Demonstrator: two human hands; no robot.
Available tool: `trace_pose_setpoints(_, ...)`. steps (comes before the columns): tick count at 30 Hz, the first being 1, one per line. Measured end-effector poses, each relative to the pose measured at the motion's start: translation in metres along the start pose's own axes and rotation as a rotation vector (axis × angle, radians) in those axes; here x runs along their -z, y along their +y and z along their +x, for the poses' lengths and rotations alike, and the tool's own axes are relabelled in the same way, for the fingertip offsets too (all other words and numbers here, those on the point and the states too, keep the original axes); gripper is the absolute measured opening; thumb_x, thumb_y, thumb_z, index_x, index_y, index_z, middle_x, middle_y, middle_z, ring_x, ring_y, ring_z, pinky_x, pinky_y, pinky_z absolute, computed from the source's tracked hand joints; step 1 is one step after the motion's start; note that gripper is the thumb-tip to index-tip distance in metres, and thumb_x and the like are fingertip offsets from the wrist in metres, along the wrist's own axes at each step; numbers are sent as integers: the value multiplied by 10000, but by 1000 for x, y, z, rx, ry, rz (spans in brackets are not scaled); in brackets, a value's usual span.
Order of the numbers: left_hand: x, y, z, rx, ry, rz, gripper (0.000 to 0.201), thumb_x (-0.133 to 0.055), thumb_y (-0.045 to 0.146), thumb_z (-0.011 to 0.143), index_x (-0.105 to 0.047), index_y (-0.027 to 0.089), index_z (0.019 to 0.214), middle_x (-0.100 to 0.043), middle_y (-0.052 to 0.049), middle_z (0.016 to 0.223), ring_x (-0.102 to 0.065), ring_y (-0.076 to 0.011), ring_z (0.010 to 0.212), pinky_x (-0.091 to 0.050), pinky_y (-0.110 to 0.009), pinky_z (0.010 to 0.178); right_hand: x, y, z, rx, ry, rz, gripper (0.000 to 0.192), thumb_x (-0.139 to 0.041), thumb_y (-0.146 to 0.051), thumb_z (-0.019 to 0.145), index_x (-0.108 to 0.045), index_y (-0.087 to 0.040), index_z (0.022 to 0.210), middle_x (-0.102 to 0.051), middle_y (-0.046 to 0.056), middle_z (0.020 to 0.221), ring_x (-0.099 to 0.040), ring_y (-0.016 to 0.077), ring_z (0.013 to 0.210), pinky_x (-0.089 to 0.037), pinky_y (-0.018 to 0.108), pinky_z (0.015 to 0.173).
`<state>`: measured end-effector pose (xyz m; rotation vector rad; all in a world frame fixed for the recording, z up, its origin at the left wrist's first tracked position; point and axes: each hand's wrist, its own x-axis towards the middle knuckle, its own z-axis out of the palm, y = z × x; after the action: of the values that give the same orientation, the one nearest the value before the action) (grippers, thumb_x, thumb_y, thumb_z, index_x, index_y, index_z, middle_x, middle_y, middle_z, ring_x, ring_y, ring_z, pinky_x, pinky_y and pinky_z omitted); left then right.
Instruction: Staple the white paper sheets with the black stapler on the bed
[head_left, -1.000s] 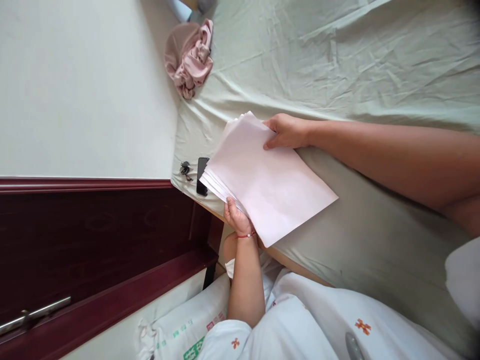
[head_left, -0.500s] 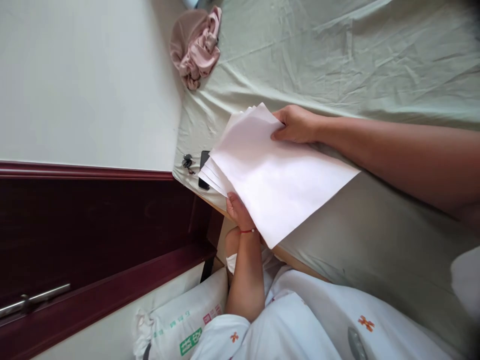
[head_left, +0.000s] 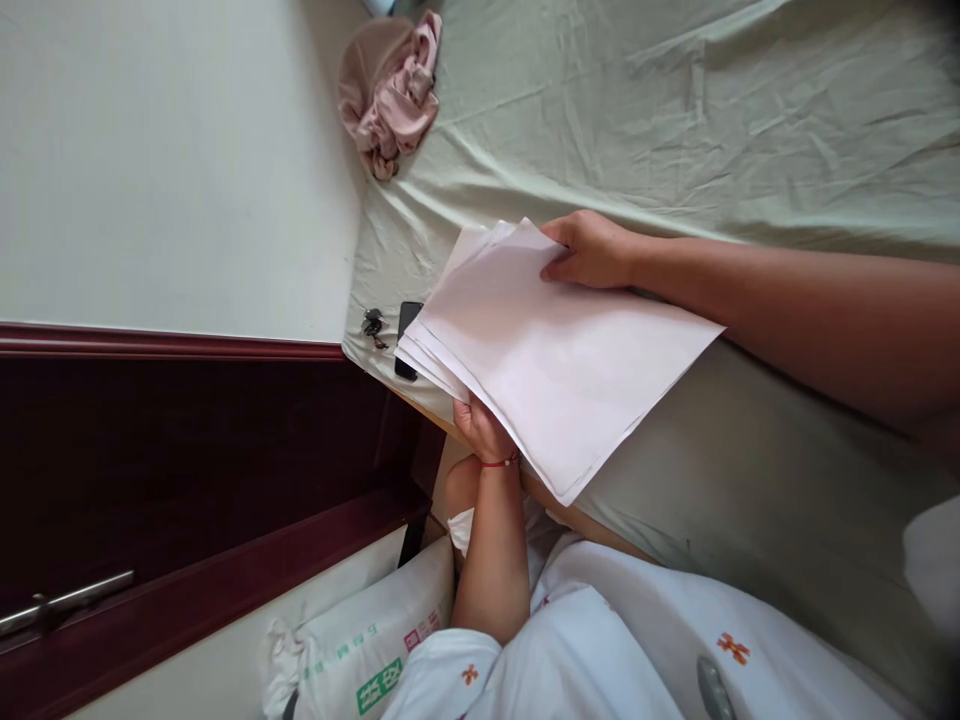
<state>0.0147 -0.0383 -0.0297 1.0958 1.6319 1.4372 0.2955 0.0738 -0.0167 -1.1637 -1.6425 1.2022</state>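
A loosely fanned stack of white paper sheets lies between my hands, over the bed's edge. My right hand pinches the upper right edge, its thumb on top and its fingers underneath. At the lower left edge, my left hand is closed on the sheets; the top sheet partly covers its thumb, and its other fingers are hidden below. Several sheet corners stick out on the left side of the stack. The visible faces look blank.
Beyond the stack's left corner lie a black phone and a small bunch of keys. A crumpled pink cloth rests by the wall on the green bedsheet. A dark red door and a white printed sack are at the left.
The top sheet's lower edge has settled closer to the sheets beneath and now covers part of my left thumb. My right hand keeps its pinch in nearly the same place.
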Motion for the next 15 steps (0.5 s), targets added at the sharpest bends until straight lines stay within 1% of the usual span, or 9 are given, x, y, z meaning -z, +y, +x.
trace_pose_setpoints(3,-4,3,0,-68,90,-49,483,-784,562,826,-754,180,1120,-787,-110,1167,-701,-269,1202,-549,-365,1055,-1,1,2,15,17,-26,191,-795,-310,794,-721,-232,951,-784,26,1041,-719,297,1067,-598,461,1024)
trace_pose_setpoints(6,-4,2,0,-106,129,-11,495,-727,622,869,-754,166,1059,-776,-122,1169,-683,-283,1247,-531,-366,1092,-2,2,3,17,21,-84,161,-788,-325,813,-726,-246,939,-778,26,1064,-705,303,1114,-581,463,1067)
trace_pose_setpoints(9,-3,-2,-1,-107,91,0,537,-704,655,874,-758,152,1054,-778,-119,1124,-702,-290,1215,-539,-389,1090,-2,1,3,11,21,-112,199,-791,-368,823,-734,-250,972,-774,30,1072,-695,306,1137,-571,464,1090)
trace_pose_setpoints(11,-3,-4,-1,-102,42,1,532,-773,617,827,-769,155,1091,-785,-111,1118,-713,-293,1202,-545,-397,1086,-1,0,2,10,19,-111,211,-794,-377,823,-730,-251,979,-772,34,1068,-692,304,1131,-569,467,1092)
trace_pose_setpoints(13,-4,-5,-2,-102,10,12,516,-842,554,779,-782,163,1110,-793,-105,1126,-713,-292,1213,-539,-398,1098,-1,0,2,7,15,-104,178,-787,-356,829,-716,-252,955,-769,36,1063,-691,300,1119,-568,464,1082)
trace_pose_setpoints(15,-4,-4,-2,-107,16,14,495,-870,523,762,-791,161,1091,-799,-103,1126,-716,-287,1210,-535,-396,1107,0,1,2,7,12,-92,120,-757,-311,847,-695,-250,931,-763,34,1061,-692,290,1098,-566,454,1061)
